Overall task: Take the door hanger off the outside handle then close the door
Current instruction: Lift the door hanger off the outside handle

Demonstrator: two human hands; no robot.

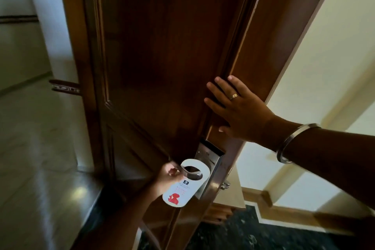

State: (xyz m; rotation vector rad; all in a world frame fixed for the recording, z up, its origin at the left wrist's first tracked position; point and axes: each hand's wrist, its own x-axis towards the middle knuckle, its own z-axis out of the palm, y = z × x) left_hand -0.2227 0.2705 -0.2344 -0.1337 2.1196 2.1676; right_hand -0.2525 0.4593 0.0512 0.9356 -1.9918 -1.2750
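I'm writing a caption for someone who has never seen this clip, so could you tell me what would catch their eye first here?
Probably the white door hanger with its red figure, low in the middle, looped over the metal handle and pinched by the left hand. Next, the right hand, wearing a ring, pressed flat on the edge of the dark wooden door, with a metal bangle on that wrist.

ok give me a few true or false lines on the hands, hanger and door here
1. The right hand lies flat on the door. True.
2. The hanger lies on the floor. False: it is at the handle, by the lock plate.
3. The left hand is at the hanger. True.
4. The door is fully shut. False: it stands open, its edge showing.
5. The right hand wears a ring. True.
6. The hanger is plain black. False: white with a red figure.
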